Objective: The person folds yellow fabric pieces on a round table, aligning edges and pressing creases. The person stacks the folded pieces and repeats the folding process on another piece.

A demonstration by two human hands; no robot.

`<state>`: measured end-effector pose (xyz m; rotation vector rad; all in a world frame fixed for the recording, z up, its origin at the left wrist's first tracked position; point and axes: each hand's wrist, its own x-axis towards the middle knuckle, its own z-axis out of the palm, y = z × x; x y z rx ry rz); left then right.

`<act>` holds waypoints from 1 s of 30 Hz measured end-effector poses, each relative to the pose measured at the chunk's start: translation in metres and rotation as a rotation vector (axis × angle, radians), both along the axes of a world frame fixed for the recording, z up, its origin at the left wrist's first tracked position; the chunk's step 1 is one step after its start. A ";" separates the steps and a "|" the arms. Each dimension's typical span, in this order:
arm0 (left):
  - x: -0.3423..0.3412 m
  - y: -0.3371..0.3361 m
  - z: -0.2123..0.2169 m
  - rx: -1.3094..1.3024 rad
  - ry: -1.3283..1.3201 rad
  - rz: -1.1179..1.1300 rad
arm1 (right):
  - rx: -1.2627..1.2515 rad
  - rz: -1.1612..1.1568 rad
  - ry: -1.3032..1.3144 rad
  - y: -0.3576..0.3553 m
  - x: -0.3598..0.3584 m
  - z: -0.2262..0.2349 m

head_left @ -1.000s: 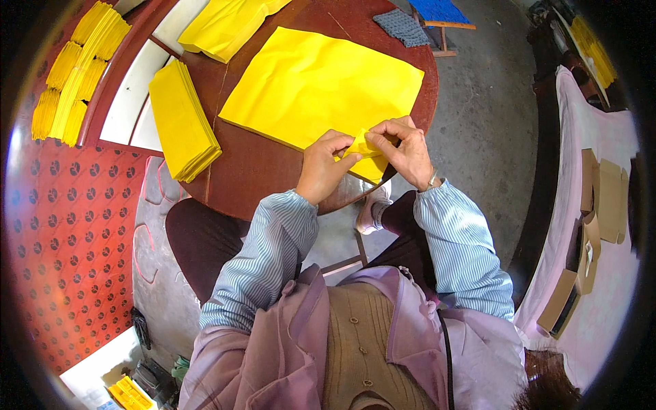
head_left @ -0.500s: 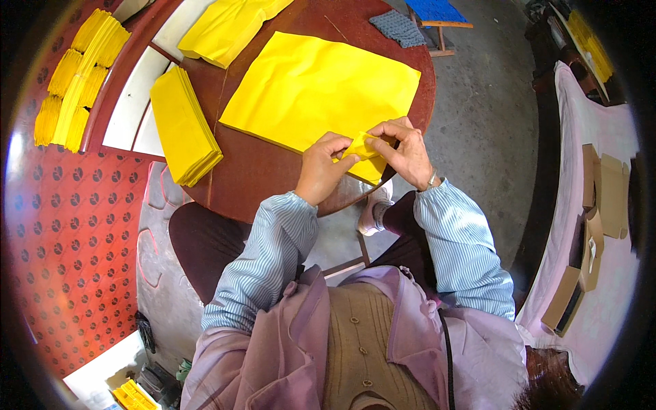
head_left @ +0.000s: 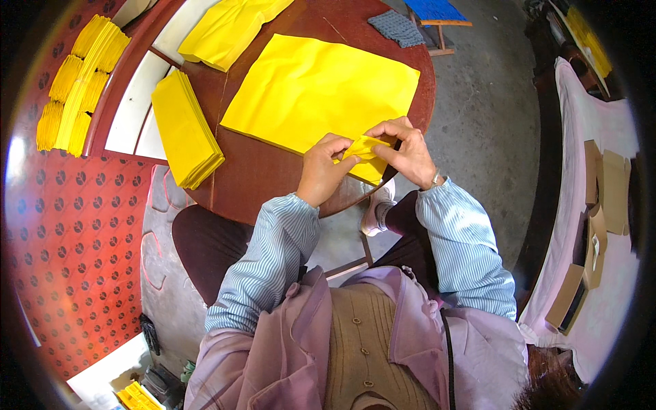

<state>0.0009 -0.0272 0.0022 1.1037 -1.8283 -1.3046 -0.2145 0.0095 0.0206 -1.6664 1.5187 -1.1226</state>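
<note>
Both hands were found closed on one small folded yellow paper piece (head_left: 364, 149) at the centre of the frame, just above the near edge of the round dark-red table (head_left: 273, 174). The left hand (head_left: 322, 171) was pinching its left end between thumb and fingertips; the right hand (head_left: 408, 152) was gripping its right end, fingers curled over the top. Compared with the views of half a second and a second before, the hands were seen in nearly the same spot, and the piece appeared slightly more gathered between the fingers; folding was judged to be under way, not finished.

Items were noted by size. A large yellow sheet (head_left: 321, 92) lay flat above the hands, its long axis running from lower left to upper right. A stack of yellow sheets (head_left: 186, 128) lay at left, its long axis running steeply from upper left to lower right. The held piece was the smallest, lying roughly left to right and tilted slightly up toward the right hand; which end led could not be told.
</note>
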 end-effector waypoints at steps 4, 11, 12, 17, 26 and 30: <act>0.000 0.000 0.000 -0.003 0.001 0.000 | -0.005 0.032 0.008 0.001 -0.002 0.001; 0.000 0.000 -0.002 0.022 0.012 0.000 | 0.001 0.012 0.105 0.001 -0.001 0.000; 0.000 0.000 -0.002 0.006 0.011 0.006 | -0.005 0.008 0.105 0.001 -0.001 -0.001; -0.001 -0.001 -0.003 -0.031 0.005 0.007 | -0.044 -0.019 0.110 0.001 0.002 -0.002; -0.001 0.001 0.004 0.005 0.023 0.011 | -0.026 -0.037 0.097 0.002 0.006 0.004; -0.001 0.001 0.005 0.002 0.006 0.009 | -0.024 -0.055 0.097 0.001 0.006 0.005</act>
